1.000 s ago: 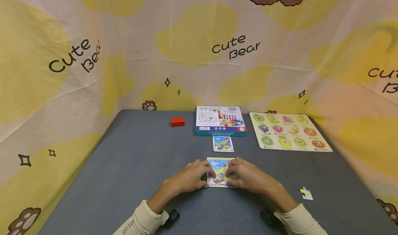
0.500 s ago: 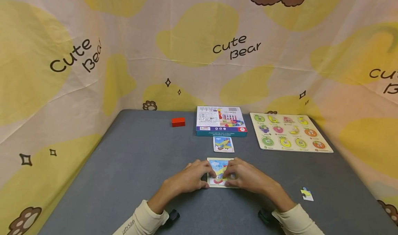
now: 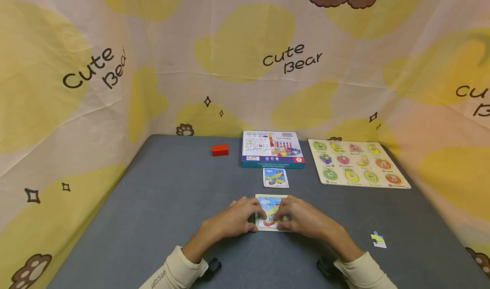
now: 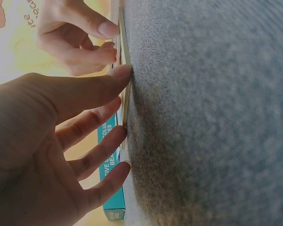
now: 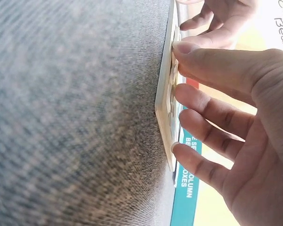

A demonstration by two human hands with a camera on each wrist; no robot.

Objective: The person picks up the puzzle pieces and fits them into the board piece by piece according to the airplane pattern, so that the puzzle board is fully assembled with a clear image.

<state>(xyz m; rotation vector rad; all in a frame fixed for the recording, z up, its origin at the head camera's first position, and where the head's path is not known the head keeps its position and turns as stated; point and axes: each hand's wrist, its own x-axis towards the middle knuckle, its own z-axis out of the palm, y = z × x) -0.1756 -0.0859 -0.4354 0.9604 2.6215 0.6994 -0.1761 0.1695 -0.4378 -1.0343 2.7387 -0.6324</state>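
Note:
A small jigsaw puzzle board [image 3: 271, 204] with an airplane picture lies on the grey table, between both hands. My left hand [image 3: 238, 217] grips the board's left side, its thumb at the front corner and a fingertip over the picture. In the left wrist view, thumb and fingers of the left hand [image 4: 61, 117] meet the board's edge. With curled fingers, my right hand [image 3: 306, 219] holds a puzzle piece, mostly hidden, down on the board's right part. Several pieces show edge-on on the board [image 5: 165, 94] in the right wrist view, beneath the right thumb and fingers.
A loose yellow-and-white puzzle piece [image 3: 378, 240] lies at right. Behind the board are an airplane picture card [image 3: 275, 178], a teal-edged box [image 3: 272, 151] and a red block [image 3: 220, 150]. A fruit board [image 3: 357, 165] lies at the back right. Printed cloth walls enclose the table.
My right hand has shifted slightly left over the board, and the piece under it, seen raised earlier, now looks flatter. The left hand has stayed in place.

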